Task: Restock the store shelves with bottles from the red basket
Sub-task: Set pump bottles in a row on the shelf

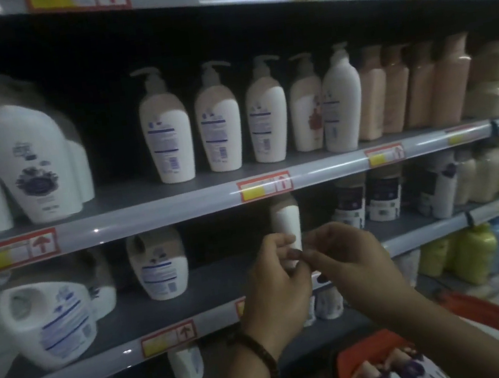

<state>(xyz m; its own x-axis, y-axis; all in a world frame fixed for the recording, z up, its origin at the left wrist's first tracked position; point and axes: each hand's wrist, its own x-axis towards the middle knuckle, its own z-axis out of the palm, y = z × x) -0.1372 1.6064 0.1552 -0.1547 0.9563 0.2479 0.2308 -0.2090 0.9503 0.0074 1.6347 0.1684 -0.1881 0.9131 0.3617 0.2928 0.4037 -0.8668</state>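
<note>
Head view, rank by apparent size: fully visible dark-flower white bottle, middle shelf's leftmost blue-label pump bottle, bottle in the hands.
1. dark-flower white bottle, nearer the camera
2. blue-label pump bottle
3. held bottle, partly hidden by left hand and right hand, so unsure

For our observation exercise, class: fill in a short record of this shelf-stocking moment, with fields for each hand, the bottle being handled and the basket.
left hand: fingers curled round white bottle
right hand: fingertips at its lower part; hold unclear
bottle position: upright, level with lower shelf
red basket: bottom right, contains bottles
</note>
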